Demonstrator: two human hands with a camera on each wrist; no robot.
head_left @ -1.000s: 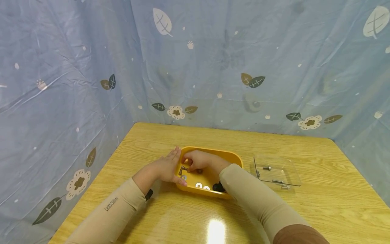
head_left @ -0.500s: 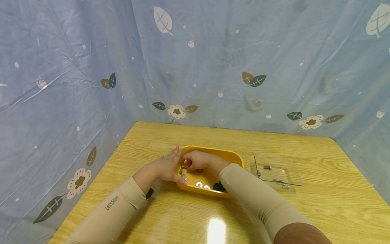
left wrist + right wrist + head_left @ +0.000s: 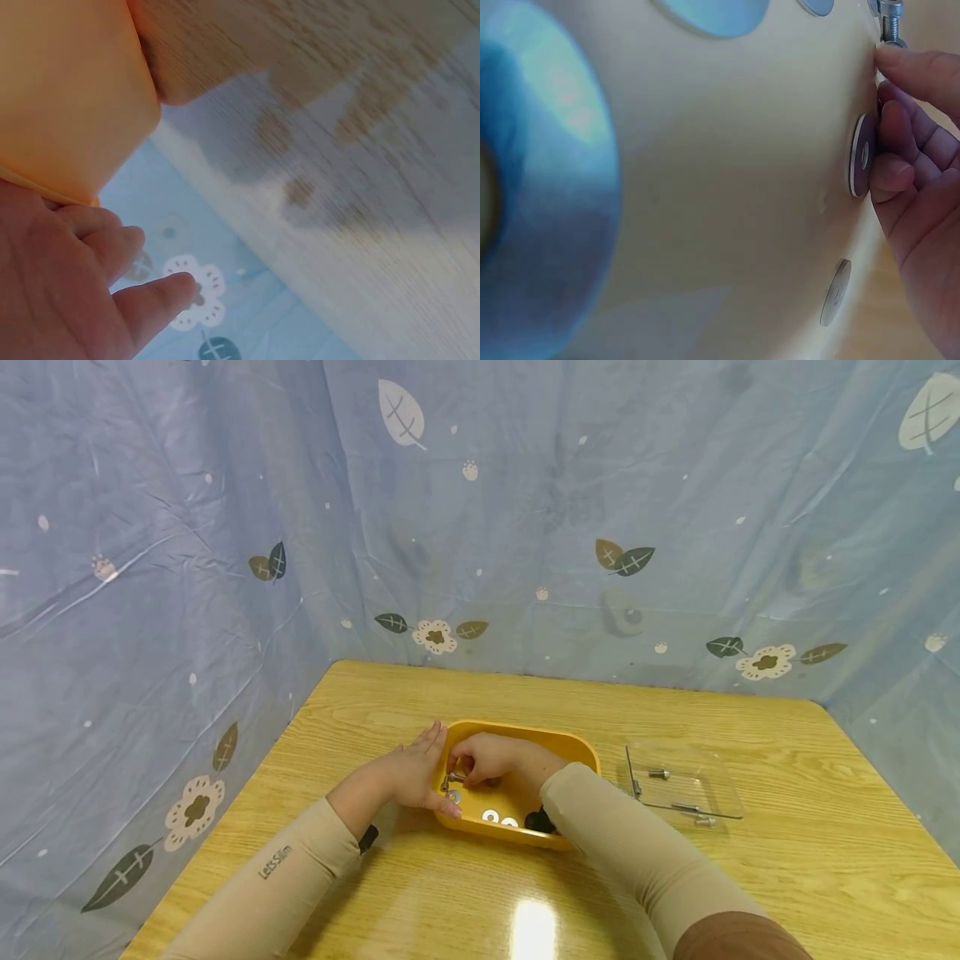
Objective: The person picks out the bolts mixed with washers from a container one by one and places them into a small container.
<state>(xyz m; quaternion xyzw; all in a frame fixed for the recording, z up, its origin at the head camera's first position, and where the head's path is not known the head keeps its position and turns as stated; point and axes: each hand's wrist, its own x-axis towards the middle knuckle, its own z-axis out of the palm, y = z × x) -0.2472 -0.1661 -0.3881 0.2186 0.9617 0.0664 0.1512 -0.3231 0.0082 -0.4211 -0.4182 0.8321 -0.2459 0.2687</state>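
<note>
A yellow plastic bin [image 3: 510, 835] stands mid-table. My left hand [image 3: 405, 774] rests against its left end, fingers straight along the wall and thumb at the near rim; the left wrist view shows these fingers [image 3: 154, 304] beside the bin's outer side. Inside the bin, my right hand [image 3: 491, 756] pinches a small metal bolt [image 3: 457, 777] between thumb and curled fingers, next to another bolt [image 3: 446, 783]. In the right wrist view the fingertips [image 3: 892, 60] meet the bolt [image 3: 891, 16], and a dark washer [image 3: 862, 156] stands out close by the lower fingers.
Pale washers [image 3: 500, 819] and a black round piece [image 3: 537, 821] lie along the bin's near side, partly behind the right sleeve. To the right is a clear acrylic plate [image 3: 701, 789] with several bolts at it. A patterned blue curtain [image 3: 525, 527] hangs behind the table.
My right fingertips and the bolt have shifted very slightly inside the bin. The left hand keeps its place.
</note>
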